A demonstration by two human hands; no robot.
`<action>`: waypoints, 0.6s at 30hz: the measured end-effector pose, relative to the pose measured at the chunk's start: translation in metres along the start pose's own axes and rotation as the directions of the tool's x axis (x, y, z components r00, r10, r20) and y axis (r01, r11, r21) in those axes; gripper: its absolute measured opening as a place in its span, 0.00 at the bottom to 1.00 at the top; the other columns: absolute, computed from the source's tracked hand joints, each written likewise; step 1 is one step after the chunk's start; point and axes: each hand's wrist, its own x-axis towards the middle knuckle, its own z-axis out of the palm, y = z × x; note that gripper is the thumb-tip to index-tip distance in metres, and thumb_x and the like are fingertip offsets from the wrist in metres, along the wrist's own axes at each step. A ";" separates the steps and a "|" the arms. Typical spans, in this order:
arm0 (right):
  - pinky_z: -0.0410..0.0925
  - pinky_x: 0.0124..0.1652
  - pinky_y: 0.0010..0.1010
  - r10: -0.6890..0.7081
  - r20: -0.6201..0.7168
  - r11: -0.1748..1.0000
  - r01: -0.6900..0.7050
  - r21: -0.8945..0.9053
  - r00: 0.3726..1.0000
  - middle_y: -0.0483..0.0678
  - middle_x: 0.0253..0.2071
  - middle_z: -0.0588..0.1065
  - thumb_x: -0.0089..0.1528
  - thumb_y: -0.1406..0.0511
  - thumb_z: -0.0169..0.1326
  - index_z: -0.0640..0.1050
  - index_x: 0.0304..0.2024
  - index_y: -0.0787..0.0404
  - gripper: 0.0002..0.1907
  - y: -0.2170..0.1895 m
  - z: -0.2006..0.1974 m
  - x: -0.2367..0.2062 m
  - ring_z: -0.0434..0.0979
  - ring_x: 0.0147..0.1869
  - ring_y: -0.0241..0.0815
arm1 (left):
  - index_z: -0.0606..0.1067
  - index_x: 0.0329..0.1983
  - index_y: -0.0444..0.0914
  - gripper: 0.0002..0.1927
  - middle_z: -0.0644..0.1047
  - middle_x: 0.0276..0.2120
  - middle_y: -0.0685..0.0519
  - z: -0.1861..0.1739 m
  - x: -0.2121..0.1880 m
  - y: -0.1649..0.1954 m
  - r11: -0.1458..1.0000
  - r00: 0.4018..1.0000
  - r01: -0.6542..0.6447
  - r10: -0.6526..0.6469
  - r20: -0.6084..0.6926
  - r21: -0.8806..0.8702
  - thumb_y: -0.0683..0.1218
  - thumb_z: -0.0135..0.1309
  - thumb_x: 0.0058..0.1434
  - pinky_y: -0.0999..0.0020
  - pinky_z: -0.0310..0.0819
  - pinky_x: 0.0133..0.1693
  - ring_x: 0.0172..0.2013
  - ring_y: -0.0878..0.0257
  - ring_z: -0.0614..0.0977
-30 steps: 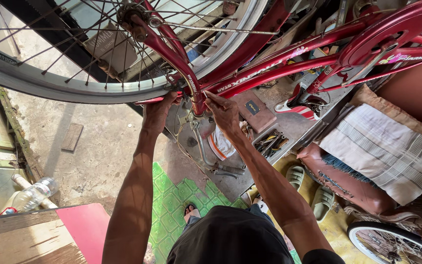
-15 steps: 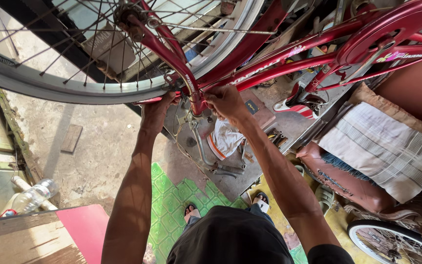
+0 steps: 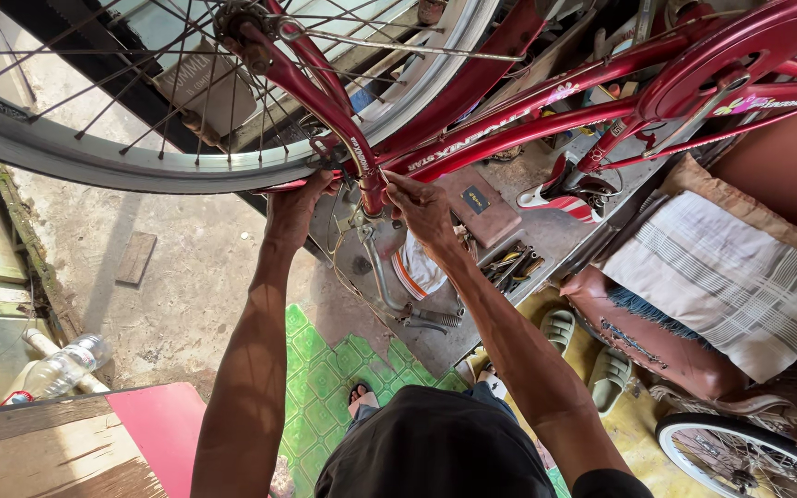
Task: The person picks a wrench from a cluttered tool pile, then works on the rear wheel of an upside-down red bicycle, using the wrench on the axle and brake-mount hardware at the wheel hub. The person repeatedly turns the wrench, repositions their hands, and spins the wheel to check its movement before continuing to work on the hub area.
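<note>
Since half a second ago my right hand [image 3: 424, 207] has slid a little down and left along the fork, closer to the crown; my left hand [image 3: 295, 207] has held its place.

Nearest the camera: my dark cap [image 3: 435, 447], with a red board [image 3: 154, 433] and a wooden plank [image 3: 43, 452] at lower left. A plastic bottle [image 3: 62, 366] lies beside them on the concrete floor [image 3: 177, 286]. Green patterned mat [image 3: 320, 364] under my feet; pale sandals [image 3: 583, 355] to the right.

Both forearms reach up to the red bicycle frame [image 3: 528, 115], which hangs upside down. Left hand: fingers curled, pressed against the underside of the red mudguard [image 3: 292, 183] by the tyre. Right hand: fingertips pinched together on a small part at the red fork [image 3: 325, 97] crown; what part, I cannot tell.

Beyond the hands: handlebar [image 3: 385, 281] pointing down, open toolbox [image 3: 509, 263], folded striped cloth [image 3: 731, 286] on a brown cushion [image 3: 638, 337]. Farthest: spoked front wheel [image 3: 186, 138] and its hub.
</note>
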 end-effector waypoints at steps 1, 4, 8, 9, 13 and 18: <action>0.72 0.30 0.24 -0.025 0.004 1.000 0.025 0.002 1.000 0.45 0.35 0.82 0.70 0.64 0.57 0.79 0.62 0.61 0.18 0.000 0.001 -0.001 0.75 0.30 0.28 | 0.76 0.54 0.33 0.20 0.81 0.44 0.49 0.000 0.000 0.001 1.000 1.000 -0.005 0.005 -0.001 0.003 0.41 0.66 0.60 0.63 0.81 0.45 0.41 0.59 0.84; 0.68 0.25 0.24 0.035 -0.003 0.999 -0.035 0.005 0.999 0.46 0.31 0.80 0.69 0.65 0.57 0.79 0.60 0.62 0.17 -0.006 0.000 -0.001 0.72 0.26 0.29 | 0.75 0.55 0.35 0.21 0.81 0.46 0.51 0.001 0.000 0.002 1.000 1.000 0.000 0.000 -0.006 0.013 0.42 0.66 0.59 0.64 0.80 0.45 0.43 0.61 0.84; 0.66 0.17 0.27 0.296 0.024 0.942 -0.287 -0.176 0.955 0.46 0.24 0.79 0.66 0.67 0.53 0.81 0.53 0.65 0.15 -0.033 -0.008 0.008 0.72 0.19 0.32 | 0.76 0.54 0.34 0.21 0.81 0.45 0.50 0.001 -0.001 0.001 1.000 1.000 -0.003 0.003 0.000 0.015 0.42 0.66 0.60 0.64 0.79 0.44 0.42 0.61 0.83; 0.64 0.17 0.27 0.324 0.076 0.942 -0.313 -0.120 0.943 0.47 0.24 0.77 0.68 0.67 0.54 0.80 0.50 0.70 0.13 -0.039 -0.010 0.014 0.71 0.19 0.33 | 0.76 0.54 0.33 0.20 0.81 0.44 0.49 0.001 -0.001 0.001 1.000 1.000 0.007 -0.007 -0.004 0.026 0.43 0.67 0.60 0.64 0.80 0.45 0.42 0.60 0.83; 0.62 0.17 0.28 0.343 0.112 0.939 -0.341 -0.041 0.933 0.49 0.23 0.74 0.70 0.68 0.55 0.81 0.44 0.79 0.14 -0.053 -0.010 0.022 0.69 0.18 0.34 | 0.76 0.54 0.34 0.21 0.81 0.44 0.50 0.002 -0.001 0.002 1.000 0.999 -0.008 0.008 0.032 -0.005 0.43 0.68 0.60 0.65 0.79 0.45 0.41 0.61 0.83; 0.63 0.16 0.27 0.219 -0.037 0.961 -0.222 -0.166 0.975 0.48 0.23 0.76 0.68 0.65 0.53 0.80 0.54 0.64 0.14 -0.043 -0.002 -0.006 0.70 0.17 0.32 | 0.77 0.53 0.33 0.20 0.82 0.44 0.49 0.004 -0.004 0.006 0.998 1.000 0.007 -0.006 -0.009 0.070 0.44 0.67 0.60 0.65 0.80 0.45 0.41 0.61 0.83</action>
